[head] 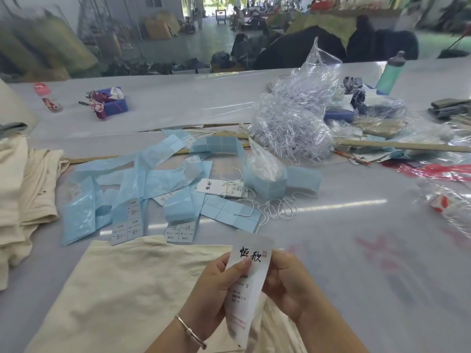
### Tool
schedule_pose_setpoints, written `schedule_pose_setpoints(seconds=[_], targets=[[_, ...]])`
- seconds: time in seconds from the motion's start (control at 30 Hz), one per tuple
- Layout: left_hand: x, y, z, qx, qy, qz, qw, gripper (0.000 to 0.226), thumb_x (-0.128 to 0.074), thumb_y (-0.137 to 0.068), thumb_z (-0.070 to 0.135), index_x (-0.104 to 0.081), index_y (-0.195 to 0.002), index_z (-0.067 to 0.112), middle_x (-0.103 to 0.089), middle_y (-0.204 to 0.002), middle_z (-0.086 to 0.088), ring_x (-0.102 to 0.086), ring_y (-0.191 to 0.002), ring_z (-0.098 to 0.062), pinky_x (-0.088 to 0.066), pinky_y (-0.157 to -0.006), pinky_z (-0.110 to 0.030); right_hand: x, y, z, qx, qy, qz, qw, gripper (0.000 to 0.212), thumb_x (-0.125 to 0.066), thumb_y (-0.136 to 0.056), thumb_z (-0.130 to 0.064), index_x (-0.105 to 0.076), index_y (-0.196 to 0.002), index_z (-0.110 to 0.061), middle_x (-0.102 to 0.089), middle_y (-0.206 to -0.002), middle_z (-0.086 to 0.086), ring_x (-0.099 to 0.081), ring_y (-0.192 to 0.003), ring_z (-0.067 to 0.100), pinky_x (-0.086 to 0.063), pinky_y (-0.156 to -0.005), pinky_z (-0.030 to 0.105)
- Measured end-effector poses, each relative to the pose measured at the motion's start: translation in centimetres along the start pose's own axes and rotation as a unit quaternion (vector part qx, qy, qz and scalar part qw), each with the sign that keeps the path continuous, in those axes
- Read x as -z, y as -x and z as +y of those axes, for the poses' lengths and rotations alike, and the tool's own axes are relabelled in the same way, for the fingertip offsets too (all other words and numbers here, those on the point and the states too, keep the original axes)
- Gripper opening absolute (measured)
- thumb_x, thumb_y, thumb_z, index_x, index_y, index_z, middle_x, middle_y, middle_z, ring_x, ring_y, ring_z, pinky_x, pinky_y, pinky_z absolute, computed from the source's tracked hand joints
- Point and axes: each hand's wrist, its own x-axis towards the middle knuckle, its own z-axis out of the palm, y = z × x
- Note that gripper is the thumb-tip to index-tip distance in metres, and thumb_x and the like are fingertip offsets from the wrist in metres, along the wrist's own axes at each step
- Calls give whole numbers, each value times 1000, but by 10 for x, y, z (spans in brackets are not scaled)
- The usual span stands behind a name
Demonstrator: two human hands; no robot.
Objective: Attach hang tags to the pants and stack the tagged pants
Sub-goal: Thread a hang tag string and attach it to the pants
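Holding a white tag (248,284) upright at lower centre of the frame, both hands are pinching it: the left hand (212,294) is gripping its left edge, thumb pressed on the face, while the right hand (288,284) is curling round its right edge. The tag's long axis is running top to bottom, its lower end hanging just over the cream pants (122,296) lying flat below and to the left. The left hand is nearer the pants. A stack (23,197) is sitting at the left edge; loose strings (275,212) are lying mid-frame.
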Motion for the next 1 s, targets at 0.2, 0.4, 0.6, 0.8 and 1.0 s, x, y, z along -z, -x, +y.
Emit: schedule_pose_setpoints(seconds=[0.2,0.4,0.6,0.8,1.0], targets=[[0,18,-1,-35,-7,-26,999,41,-76,-77,28,-70,-111,4,-71,-106,-20,-67,-87,-24,-55,-74,-33,-3,19,7,46,33,-43,997,38,-69,-56,0,-71,-93,9,-69,-97,30,-60,-82,35,-47,-77,42],[-5,26,-1,-60,38,-18,997,38,-75,-75,25,-72,-106,4,-72,-97,-17,-70,-79,-21,-55,-65,-28,2,29,17,235,209,165,935,15,-77,-77,-8,-64,-76,1,-54,-65,20,-47,-61,24,-39,-57,37],[-11,29,1,-39,-16,-36,998,39,-72,-81,24,-67,-110,-2,-68,-101,-27,-67,-86,-34,-56,-74,-38,-11,45,24,167,102,105,975,12,-66,-72,-8,-68,-65,2,-55,-60,8,-46,-51,11,-39,-47,17],[-11,37,-5,-30,-43,-38,998,40,-71,-80,25,-69,-111,0,-70,-103,-22,-66,-89,-30,-53,-78,-37,-16,46,18,40,57,56,996,29,-46,-82,6,-72,-71,-2,-65,-78,24,-58,-72,34,-47,-73,46],[-6,52,-1,-40,-88,-29,995,36,-74,-78,22,-70,-103,-2,-68,-95,-21,-63,-81,-31,-52,-76,-42,-13,46,15,-2,-17,31,999,24,-53,-86,-1,-74,-77,-7,-69,-75,20,-65,-60,29,-54,-62,38]])
